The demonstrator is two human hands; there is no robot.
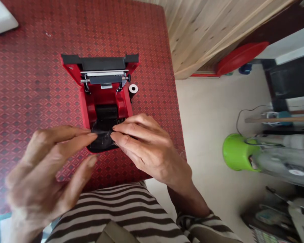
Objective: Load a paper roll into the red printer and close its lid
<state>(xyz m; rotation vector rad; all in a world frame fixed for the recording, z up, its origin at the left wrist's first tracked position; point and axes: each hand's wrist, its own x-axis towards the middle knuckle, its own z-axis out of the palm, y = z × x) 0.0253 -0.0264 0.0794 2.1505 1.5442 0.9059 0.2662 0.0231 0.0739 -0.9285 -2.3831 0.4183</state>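
Observation:
A small red device [101, 98] with its black lid flipped open sits on a red patterned tablecloth [35, 67]. At its near end lies a black glossy piece [102, 136], which looks like film or tape. My right hand [144, 145] has its fingers pressed together on the right edge of this black piece. My left hand [48, 168] is blurred, with its fingers apart; the index fingertip touches the left edge of the black piece. A small white roll [133, 88] stands against the device's right side.
A white object [0, 17] lies at the table's far left corner. Right of the table is a pale floor with a green fan base [236, 152], a red round lid [240, 55], wooden boards and clutter. My striped clothing fills the bottom.

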